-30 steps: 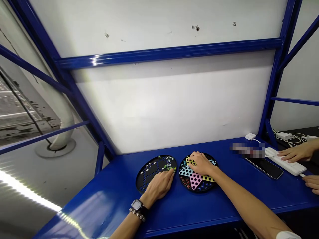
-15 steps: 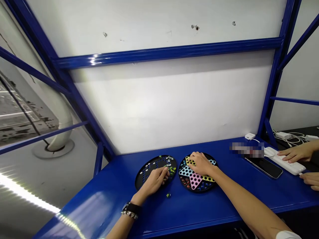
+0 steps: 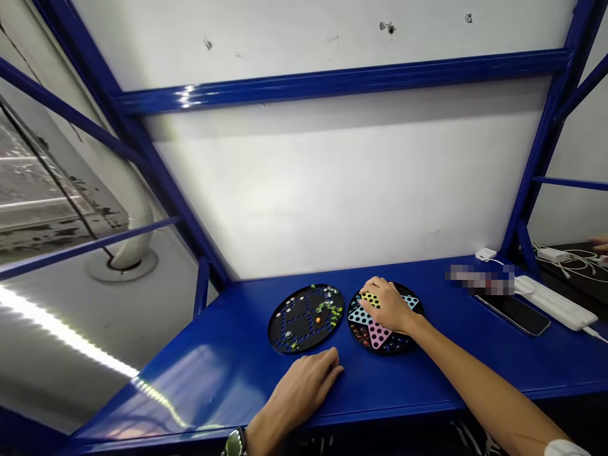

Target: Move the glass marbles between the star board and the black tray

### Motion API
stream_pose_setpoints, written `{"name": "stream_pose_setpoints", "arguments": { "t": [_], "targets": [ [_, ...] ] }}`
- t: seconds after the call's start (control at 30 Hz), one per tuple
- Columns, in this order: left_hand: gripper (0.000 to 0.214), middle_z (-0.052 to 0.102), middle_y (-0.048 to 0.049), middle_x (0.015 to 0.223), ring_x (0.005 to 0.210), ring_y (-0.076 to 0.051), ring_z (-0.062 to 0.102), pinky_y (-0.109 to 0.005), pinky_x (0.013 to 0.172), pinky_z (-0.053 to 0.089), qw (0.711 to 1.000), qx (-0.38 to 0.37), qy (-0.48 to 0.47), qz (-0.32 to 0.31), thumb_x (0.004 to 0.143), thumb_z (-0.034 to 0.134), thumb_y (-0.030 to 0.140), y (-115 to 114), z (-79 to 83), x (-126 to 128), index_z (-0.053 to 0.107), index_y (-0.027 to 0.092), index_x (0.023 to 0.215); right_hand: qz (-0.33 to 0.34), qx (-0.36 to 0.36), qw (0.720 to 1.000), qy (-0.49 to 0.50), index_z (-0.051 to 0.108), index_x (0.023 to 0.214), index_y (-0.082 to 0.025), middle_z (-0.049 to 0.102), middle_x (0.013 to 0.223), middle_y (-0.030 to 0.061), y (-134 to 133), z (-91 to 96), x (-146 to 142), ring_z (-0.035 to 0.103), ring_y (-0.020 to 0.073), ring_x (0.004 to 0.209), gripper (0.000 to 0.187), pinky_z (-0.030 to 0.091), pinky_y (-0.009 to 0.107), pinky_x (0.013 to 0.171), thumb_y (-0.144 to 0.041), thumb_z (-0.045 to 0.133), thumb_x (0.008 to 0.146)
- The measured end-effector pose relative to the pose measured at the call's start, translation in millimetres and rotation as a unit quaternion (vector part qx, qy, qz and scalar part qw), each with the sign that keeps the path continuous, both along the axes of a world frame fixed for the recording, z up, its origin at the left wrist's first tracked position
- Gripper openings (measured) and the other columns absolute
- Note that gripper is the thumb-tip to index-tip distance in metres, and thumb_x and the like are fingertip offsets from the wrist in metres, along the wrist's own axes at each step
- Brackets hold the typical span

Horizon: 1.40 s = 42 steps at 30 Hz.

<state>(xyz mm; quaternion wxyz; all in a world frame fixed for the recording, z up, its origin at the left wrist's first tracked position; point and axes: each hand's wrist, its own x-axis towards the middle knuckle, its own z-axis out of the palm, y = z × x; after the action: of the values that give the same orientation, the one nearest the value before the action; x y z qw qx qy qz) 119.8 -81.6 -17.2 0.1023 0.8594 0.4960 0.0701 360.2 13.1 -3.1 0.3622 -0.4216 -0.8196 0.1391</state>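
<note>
My left hand point(image 3: 308, 380) is low over the blue tabletop, in front of a round black tray point(image 3: 297, 310). Its fingers are curled together and hide what they hold, if anything. Clear, green and yellow glass marbles point(image 3: 330, 311) lie mostly at the tray's right side, with an orange marble point(image 3: 318, 320) near them. On the right stands a Chinese checkers board point(image 3: 379, 335) with a coloured, holed star and marbles around its rim. My right hand point(image 3: 387, 305) rests over the star's upper left, its fingers bent down and their tips partly hidden.
A black phone point(image 3: 515, 313) lies on the right of the blue table point(image 3: 228, 361), beside a white power strip point(image 3: 553, 303). White cables and a charger point(image 3: 553, 254) are farther right. Part of another person's hand point(image 3: 601, 242) shows at the right edge.
My left hand has moved off the black tray toward the table's front, where a loose green marble was; that marble is out of sight. My right hand stays at the board. The other person's hands left the power strip.
</note>
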Motion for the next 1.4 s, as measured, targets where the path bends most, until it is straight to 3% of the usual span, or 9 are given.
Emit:
{"name": "stream_pose_setpoints", "arguments": {
  "t": [0.17,0.37,0.8,0.93,1.03,1.13,1.27,1.33,1.4],
  "targets": [
    [0.026,0.065,-0.0006,0.076,0.07,-0.019,0.062,-0.028,0.062,0.037,0.992,0.033,-0.053,0.107,0.096,0.039,0.045,38.9,15.5,-8.2,0.054,0.024,0.099,-0.01,-0.014,1.0,-0.016,0.065,0.107,-0.022,0.061,0.109,0.007,0.4,0.1,1.4,0.055,0.0215,0.103,0.021,0.041,0.04,0.091,-0.032,0.053,0.093],
    [0.019,0.067,-0.0053,0.092,0.082,-0.021,0.063,-0.029,0.069,0.04,0.997,0.004,-0.03,0.077,0.094,0.041,0.036,77.5,17.3,3.8,0.055,0.022,0.092,-0.014,-0.011,1.0,-0.025,0.065,0.103,-0.022,0.061,0.107,0.006,1.9,-0.3,2.4,0.055,0.0213,0.102,0.018,0.04,0.04,0.09,-0.032,0.053,0.093],
    [0.019,0.066,-0.0041,0.088,0.083,-0.02,0.061,-0.03,0.071,0.04,0.997,-0.022,-0.049,0.049,0.094,0.036,0.035,87.0,9.0,-17.8,0.048,0.023,0.085,-0.004,-0.037,0.999,-0.032,0.065,0.099,-0.022,0.063,0.106,0.0064,2.1,-1.2,3.3,0.056,0.0224,0.102,0.018,0.04,0.042,0.091,-0.033,0.053,0.093],
    [0.025,0.063,-0.0013,0.079,0.071,-0.018,0.057,-0.029,0.066,0.04,0.99,-0.001,-0.124,0.071,0.094,0.036,0.042,82.8,25.1,-12.0,0.048,0.023,0.083,0.007,-0.051,0.999,0.015,0.066,0.096,-0.022,0.063,0.104,0.0063,1.0,-1.2,-0.3,0.056,0.0217,0.1,0.017,0.04,0.04,0.091,-0.033,0.055,0.091],
    [0.028,0.061,-0.0001,0.077,0.07,-0.016,0.055,-0.028,0.066,0.042,0.976,0.028,-0.203,0.074,0.095,0.036,0.046,79.2,46.0,10.5,0.049,0.022,0.086,0.028,-0.108,0.984,0.139,0.067,0.091,-0.021,0.063,0.097,0.0052,0.9,0.5,-9.1,0.057,0.0176,0.087,0.025,0.044,0.032,0.078,-0.043,0.053,0.091],
    [0.027,0.062,-0.0004,0.082,0.073,-0.016,0.056,-0.028,0.068,0.044,0.966,0.064,-0.246,0.036,0.097,0.038,0.045,80.3,62.0,46.2,0.05,0.022,0.091,0.067,-0.266,0.901,0.335,0.062,0.082,-0.02,0.061,0.079,0.0025,2.3,2.9,-18.2,0.049,0.0109,0.056,0.047,0.037,0.025,0.052,-0.06,0.041,0.092],
    [0.019,0.062,-0.0034,0.091,0.081,-0.017,0.057,-0.03,0.074,0.044,0.978,0.132,-0.158,-0.023,0.097,0.04,0.034,85.9,65.4,95.8,0.053,0.021,0.093,0.126,-0.476,0.702,0.514,0.048,0.069,-0.02,0.049,0.053,-0.0037,6.1,5.1,-19.3,0.032,0.0069,0.036,0.053,0.018,0.021,0.038,-0.067,0.036,0.09],
    [0.017,0.061,-0.0055,0.095,0.086,-0.019,0.057,-0.033,0.079,0.043,0.982,0.163,-0.082,-0.052,0.096,0.041,0.028,86.8,63.1,111.6,0.055,0.021,0.092,0.105,-0.499,0.65,0.564,0.038,0.061,-0.021,0.037,0.043,-0.0073,8.8,5.3,-15.8,0.024,0.0054,0.033,0.047,0.014,0.019,0.036,-0.058,0.043,0.091],
    [0.018,0.061,-0.0066,0.099,0.091,-0.021,0.057,-0.035,0.082,0.043,0.978,0.191,-0.06,-0.057,0.096,0.04,0.026,86.2,61.5,115.5,0.057,0.021,0.094,0.075,-0.495,0.626,0.598,0.033,0.059,-0.021,0.03,0.04,-0.0096,11.9,5.1,-12.0,0.017,0.0041,0.032,0.042,0.011,0.019,0.035,-0.044,0.048,0.091]
  ]
}}
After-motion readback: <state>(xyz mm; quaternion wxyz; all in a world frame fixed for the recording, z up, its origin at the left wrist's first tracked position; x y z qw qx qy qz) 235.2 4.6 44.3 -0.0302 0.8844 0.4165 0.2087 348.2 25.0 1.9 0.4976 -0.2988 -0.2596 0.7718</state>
